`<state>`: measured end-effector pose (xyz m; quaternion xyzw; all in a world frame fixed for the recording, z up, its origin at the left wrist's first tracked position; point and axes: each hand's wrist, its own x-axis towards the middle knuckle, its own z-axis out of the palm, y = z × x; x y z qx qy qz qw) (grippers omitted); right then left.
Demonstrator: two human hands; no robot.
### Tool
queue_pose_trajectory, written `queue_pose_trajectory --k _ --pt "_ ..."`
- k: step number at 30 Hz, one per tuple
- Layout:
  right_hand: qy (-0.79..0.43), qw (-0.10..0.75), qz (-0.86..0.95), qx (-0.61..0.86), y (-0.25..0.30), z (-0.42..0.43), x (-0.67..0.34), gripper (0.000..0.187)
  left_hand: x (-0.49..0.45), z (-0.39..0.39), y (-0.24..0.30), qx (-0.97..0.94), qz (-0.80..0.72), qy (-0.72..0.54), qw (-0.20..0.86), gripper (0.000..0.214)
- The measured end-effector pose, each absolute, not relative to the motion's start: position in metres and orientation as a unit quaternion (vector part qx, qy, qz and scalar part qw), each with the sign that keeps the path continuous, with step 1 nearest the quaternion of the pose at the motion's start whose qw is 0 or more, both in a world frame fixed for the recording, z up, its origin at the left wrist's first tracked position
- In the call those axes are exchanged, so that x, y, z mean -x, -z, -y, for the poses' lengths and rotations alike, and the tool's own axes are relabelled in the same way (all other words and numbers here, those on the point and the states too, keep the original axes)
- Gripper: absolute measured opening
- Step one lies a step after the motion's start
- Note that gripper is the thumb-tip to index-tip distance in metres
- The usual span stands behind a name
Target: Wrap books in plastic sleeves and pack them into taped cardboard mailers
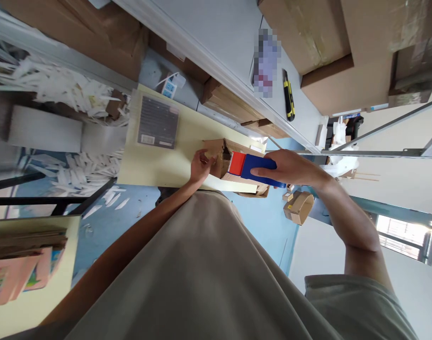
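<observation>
A small brown cardboard box lies on the pale yellow tabletop in front of my body. My left hand is at the box's left end, with its fingers curled against the edge there. My right hand grips a blue and red tape dispenser with a toothed edge. The dispenser's red end is held right over the box, near its end. Whether it touches the cardboard I cannot tell. A flat grey printed packet lies on the table, left of the box.
Beyond the table is a grey shelf carrying a yellow and black utility knife and large cartons. A power strip sits behind the table. White scraps pile at left. An open carton stands on the floor.
</observation>
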<state>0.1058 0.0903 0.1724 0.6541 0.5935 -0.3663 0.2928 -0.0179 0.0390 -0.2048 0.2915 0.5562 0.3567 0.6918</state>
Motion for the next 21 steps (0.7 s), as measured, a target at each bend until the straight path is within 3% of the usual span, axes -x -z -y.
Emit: queue_pose_trajectory --k 3,7,9,11,14,21 --pt "0.348 0.318 -0.591 -0.655 -0.177 -0.091 -0.100 0.073 0.029 -0.034 0.210 -0.324 -0.571 -0.360 0.663 0.054" --pt "0.334 0.332 -0.600 -0.647 -0.183 -0.093 -0.095 0.072 0.044 -0.039 0.190 -0.503 -0.425 -0.423 0.622 0.098" --pt "0.330 0.334 -0.607 -0.641 -0.183 -0.094 -0.091 0.070 0.043 -0.050 0.174 -0.608 -0.356 -0.412 0.577 0.128" --pt "0.325 0.336 -0.614 -0.636 -0.181 -0.095 -0.087 0.068 0.037 -0.062 0.160 -0.676 -0.304 -0.386 0.549 0.142" --pt "0.314 0.340 -0.624 -0.630 -0.177 -0.096 -0.081 0.065 0.029 -0.073 0.153 -0.719 -0.255 -0.360 0.537 0.134" --pt "0.303 0.354 -0.606 -0.645 -0.173 -0.088 -0.096 0.066 0.045 -0.069 0.158 -0.744 -0.258 -0.325 0.524 0.078"
